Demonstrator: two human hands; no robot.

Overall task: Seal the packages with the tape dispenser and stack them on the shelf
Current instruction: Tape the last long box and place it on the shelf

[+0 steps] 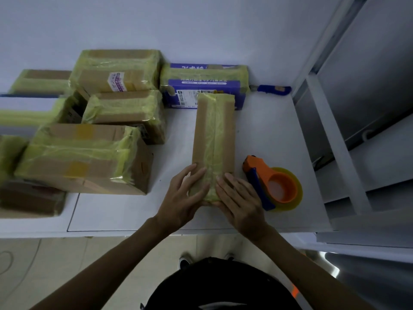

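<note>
A long narrow cardboard package (214, 135) lies lengthwise on the white table (134, 213), with a yellow tape strip along its top seam. My left hand (183, 195) and my right hand (240, 198) press flat on its near end, fingers straight, smoothing the tape over the edge. The orange and blue tape dispenser (271, 183) with its yellow roll lies on the table just right of my right hand, untouched.
Several taped cardboard boxes (85, 157) crowd the table's left half. A blue printed box (203, 86) stands behind the package, and a blue-handled cutter (271, 89) lies at the back right. A white shelf frame (335, 135) rises along the right side.
</note>
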